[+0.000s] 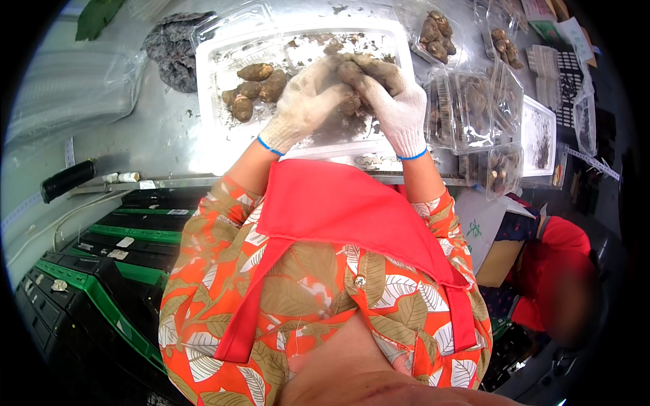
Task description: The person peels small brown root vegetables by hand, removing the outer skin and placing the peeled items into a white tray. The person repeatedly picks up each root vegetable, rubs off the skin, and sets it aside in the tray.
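Note:
My left hand (310, 99) and my right hand (393, 96), both in soiled white knit gloves, meet over a white foam tray (204, 101). Between them they grip a brown, soil-covered taro corm (350, 73); the fingertips are partly hidden. Another dirty corm (350, 104) shows under the hands, and I cannot tell if it is held. To the left in the tray, several small taro corms (255, 72) lie in a clear plastic clamshell container (223, 114). Loose soil (337, 129) covers part of the tray floor.
Filled clear clamshells (472, 109) stack at the right, with open ones holding corms (436, 38) behind. A dark grey cloth (175, 51) and clear plastic packaging (76, 86) lie left. A black-handled tool (67, 181) juts over the table edge. Black-and-green crates (137, 228) stand below; a person in red (563, 254) is at lower right.

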Demonstrator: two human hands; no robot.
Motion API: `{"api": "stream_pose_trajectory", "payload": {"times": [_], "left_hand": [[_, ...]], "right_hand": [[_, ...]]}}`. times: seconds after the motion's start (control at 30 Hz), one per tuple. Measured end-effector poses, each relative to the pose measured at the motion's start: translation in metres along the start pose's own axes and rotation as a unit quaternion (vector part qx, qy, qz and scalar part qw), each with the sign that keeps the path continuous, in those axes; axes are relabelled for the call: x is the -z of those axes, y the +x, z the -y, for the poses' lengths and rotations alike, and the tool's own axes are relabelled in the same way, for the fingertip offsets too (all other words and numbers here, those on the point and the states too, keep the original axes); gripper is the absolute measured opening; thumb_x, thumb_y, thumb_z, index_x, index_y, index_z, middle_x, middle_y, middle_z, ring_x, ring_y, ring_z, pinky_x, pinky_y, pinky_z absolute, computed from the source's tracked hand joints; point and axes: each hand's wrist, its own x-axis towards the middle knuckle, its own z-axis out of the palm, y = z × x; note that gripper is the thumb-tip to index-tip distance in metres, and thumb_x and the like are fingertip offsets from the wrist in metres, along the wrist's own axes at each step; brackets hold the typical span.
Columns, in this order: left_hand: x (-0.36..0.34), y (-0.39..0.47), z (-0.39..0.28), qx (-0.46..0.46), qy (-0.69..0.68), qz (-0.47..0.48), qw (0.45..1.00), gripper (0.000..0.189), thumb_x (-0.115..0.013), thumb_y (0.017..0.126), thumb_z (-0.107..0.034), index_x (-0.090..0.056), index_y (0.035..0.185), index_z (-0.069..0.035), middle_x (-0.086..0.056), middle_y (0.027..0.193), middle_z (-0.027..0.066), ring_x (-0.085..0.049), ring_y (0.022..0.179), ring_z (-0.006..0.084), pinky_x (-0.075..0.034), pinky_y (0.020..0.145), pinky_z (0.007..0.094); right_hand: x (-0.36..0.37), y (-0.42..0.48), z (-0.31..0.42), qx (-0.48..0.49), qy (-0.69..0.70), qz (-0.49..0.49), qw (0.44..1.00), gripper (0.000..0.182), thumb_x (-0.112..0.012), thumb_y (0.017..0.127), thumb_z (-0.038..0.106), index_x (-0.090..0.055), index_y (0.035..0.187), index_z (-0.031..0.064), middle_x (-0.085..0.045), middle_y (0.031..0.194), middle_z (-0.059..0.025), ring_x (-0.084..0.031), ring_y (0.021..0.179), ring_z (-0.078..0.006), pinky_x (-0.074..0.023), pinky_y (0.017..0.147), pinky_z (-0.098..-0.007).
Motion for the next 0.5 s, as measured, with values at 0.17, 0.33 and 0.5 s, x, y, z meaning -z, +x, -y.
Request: {"api": "stream_pose_trajectory", "payload": {"times": [0.17, 0.33, 0.5], "left_hand": [[-0.004, -0.003, 0.006, -0.004, 0.023, -0.020, 1.000, 0.047, -0.060, 0.091, -0.008, -0.049, 0.134, 0.004, -0.062, 0.120, 0.0132, -0.061, 0.107, 0.0179, -0.052, 0.091, 0.0287], [0.004, -0.005, -0.004, 0.010, 0.056, 0.024, 0.998, 0.041, -0.061, 0.089, -0.015, -0.053, 0.125, 0.004, -0.063, 0.119, 0.0162, -0.062, 0.111, 0.0254, -0.049, 0.097, 0.0344], [0.008, -0.007, -0.015, 0.093, -0.287, 0.093, 0.949, 0.047, -0.052, 0.092, -0.005, -0.043, 0.137, 0.006, -0.059, 0.123, 0.0182, -0.062, 0.108, 0.0254, -0.051, 0.098, 0.0368]], "right_hand": [[-0.008, 0.000, 0.010, 0.007, -0.112, -0.018, 0.994, 0.021, -0.058, 0.093, 0.004, -0.063, 0.112, -0.0048, -0.072, 0.100, -0.0154, -0.070, 0.094, -0.0188, -0.0547, 0.082, -0.0268], [0.005, 0.017, -0.010, 0.117, -0.387, -0.029, 0.914, 0.016, -0.060, 0.093, 0.015, -0.065, 0.099, 0.0014, -0.068, 0.085, -0.0190, -0.069, 0.076, -0.0302, -0.0533, 0.070, -0.0348], [0.036, 0.032, -0.035, 0.065, -0.405, -0.049, 0.911, 0.020, -0.055, 0.095, 0.019, -0.063, 0.101, 0.0014, -0.069, 0.085, -0.0189, -0.069, 0.082, -0.0320, -0.0525, 0.073, -0.0376]]}}
